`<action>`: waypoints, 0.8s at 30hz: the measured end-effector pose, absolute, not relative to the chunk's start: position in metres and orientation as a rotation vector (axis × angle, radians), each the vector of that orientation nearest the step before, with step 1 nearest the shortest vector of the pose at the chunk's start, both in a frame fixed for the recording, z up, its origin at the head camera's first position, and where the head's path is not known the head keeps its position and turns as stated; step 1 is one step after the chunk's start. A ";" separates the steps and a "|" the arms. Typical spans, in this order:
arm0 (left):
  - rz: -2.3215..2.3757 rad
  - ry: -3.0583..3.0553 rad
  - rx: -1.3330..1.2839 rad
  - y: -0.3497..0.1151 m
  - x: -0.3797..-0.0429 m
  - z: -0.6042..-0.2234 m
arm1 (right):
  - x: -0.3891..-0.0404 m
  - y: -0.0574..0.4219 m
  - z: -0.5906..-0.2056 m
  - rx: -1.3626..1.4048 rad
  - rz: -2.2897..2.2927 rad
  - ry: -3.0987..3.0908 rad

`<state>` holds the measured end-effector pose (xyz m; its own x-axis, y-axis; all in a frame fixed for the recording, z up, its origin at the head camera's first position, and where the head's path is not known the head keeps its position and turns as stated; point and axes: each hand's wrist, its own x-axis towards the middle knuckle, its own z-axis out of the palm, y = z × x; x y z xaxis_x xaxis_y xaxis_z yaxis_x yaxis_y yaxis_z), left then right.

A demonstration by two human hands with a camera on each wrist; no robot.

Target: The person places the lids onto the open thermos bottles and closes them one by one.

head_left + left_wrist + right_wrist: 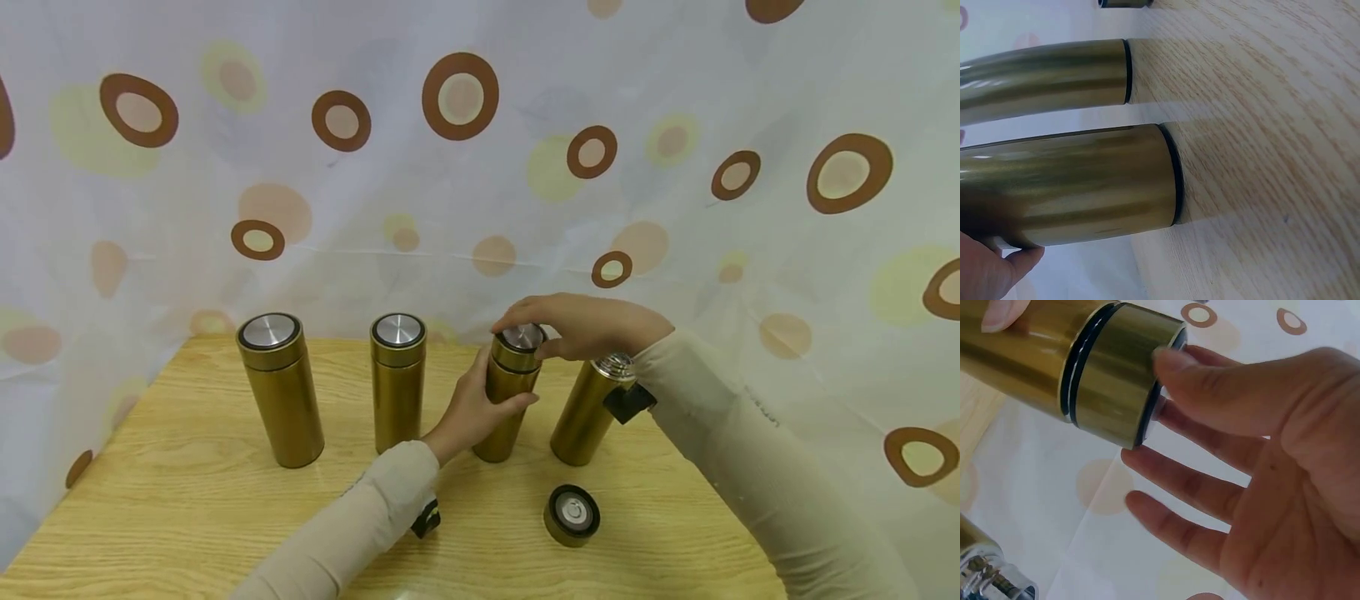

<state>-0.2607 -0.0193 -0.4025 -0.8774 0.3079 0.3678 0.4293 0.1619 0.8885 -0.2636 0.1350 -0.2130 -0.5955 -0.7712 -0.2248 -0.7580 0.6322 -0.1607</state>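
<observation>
A gold thermos [498, 437] stands on the table, third from the left in the head view. My left hand [474, 410] grips its body, thumb toward the front. Over its top, my right hand [587, 325] pinches the gold lid [1124, 378] by the edge. In the right wrist view the thumb lies on the near side of the rim, with fingertips at the far edge. The lid sits on the body with a dark ring at the seam. To its right stands a lidless thermos [581, 421], its silver threaded neck [997, 578] bare and partly behind the right wrist.
A loose gold lid [572, 517] lies on the wooden table [172, 492], in front of the lidless thermos. Two more lidded thermoses stand to the left, one at the far left [287, 408] and another [397, 400] nearer. A patterned curtain [540, 225] hangs behind.
</observation>
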 end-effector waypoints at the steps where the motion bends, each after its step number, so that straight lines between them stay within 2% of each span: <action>1: -1.833 -2.312 -0.738 -0.019 -0.261 -0.403 | -0.264 0.134 -0.214 -1.247 -0.077 2.594; 8: -1.843 -2.313 -0.724 -0.019 -0.260 -0.404 | -0.269 0.128 -0.219 -1.228 -0.025 2.674; 20: -1.812 -2.322 -0.745 -0.021 -0.261 -0.404 | -0.267 0.102 -0.236 -0.870 0.158 3.048; 24: -1.816 -2.313 -0.768 -0.021 -0.262 -0.404 | -0.268 0.104 -0.232 -0.887 0.158 2.985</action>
<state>-0.2617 -0.0207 -0.4041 -0.8675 0.3227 0.3787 0.4444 0.1606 0.8813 -0.2676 0.1037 -0.2325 -0.8380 -0.5433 -0.0515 -0.5457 0.8331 0.0905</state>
